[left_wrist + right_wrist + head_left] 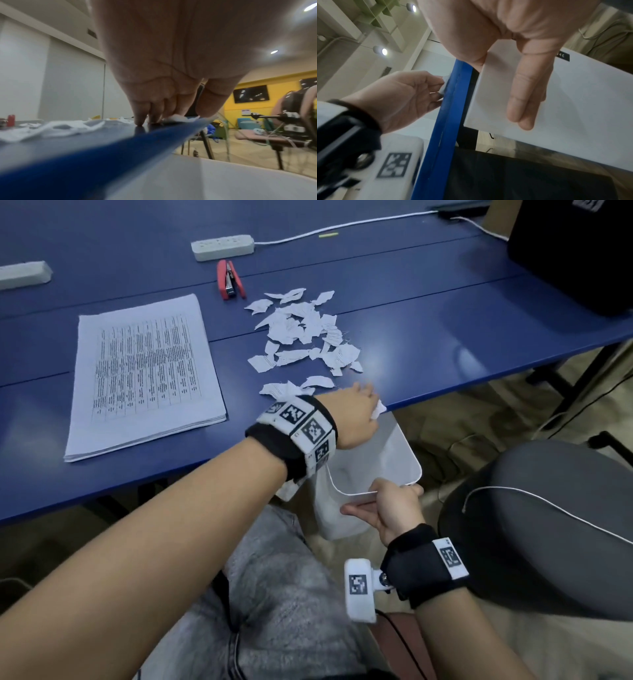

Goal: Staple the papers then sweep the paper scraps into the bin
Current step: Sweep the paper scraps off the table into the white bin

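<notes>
A stack of printed papers (144,374) lies flat on the blue table (428,337), with a red stapler (229,280) behind it. Torn paper scraps (301,330) are strewn to the right of the stack. My left hand (371,402) is at the table's front edge, fingers pointing down onto a scrap (178,119) that overhangs the edge. Just below that edge is a white bin (400,453), tilted toward me. My right hand (390,505) grips its near rim, thumb inside and fingers (522,94) flat on the outer wall (573,108).
A white power strip (222,247) with its cable and a second strip (24,273) lie at the back of the table. A black box (575,251) stands at the far right. A grey chair seat (548,525) is beside the bin, my knee (284,594) under it.
</notes>
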The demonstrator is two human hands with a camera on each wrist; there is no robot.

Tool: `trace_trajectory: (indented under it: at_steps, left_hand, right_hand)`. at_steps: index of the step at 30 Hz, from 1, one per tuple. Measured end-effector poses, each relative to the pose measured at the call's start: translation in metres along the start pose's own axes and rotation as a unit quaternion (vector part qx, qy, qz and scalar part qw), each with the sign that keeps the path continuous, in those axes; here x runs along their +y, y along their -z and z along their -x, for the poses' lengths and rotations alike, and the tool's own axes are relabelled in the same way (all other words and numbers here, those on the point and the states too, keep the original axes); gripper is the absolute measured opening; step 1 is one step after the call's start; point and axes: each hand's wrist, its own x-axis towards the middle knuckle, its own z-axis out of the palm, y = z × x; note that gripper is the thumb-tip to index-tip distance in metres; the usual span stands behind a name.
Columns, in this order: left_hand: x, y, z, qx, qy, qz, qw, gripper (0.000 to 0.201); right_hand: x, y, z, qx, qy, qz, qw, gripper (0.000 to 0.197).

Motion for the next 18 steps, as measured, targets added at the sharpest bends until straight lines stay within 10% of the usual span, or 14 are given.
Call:
trace_trajectory:
  at_steps: [6, 9, 13, 18]
  left_hand:
    - [0.010, -0.001, 0.024, 0.011, -0.037, 0.028, 0.999, 0.054]
    - [-0.017, 0.014, 0.022, 0.050, 0.049, 0.029, 0.997, 0.048]
    - [-0.047, 0.017, 0.017, -0.058, 0.205, 0.028, 0.977, 0.056]
    - [-0.033, -0.002, 0.013, -0.063, 0.163, 0.060, 0.983, 0.066]
  right_hand:
    - [-0.002, 0.002, 0.000, -0.001, -0.005, -0.008, 1.000, 0.039]
    - [-0.003, 0.002, -0.001, 0.000, -0.007, -0.008, 1.000, 0.037]
    - [-0.003, 0.002, -0.002, 0.002, -0.008, -0.003, 1.000, 0.037]
    - [-0.006, -0.001, 0.002, -0.002, -0.001, 0.014, 1.000, 0.034]
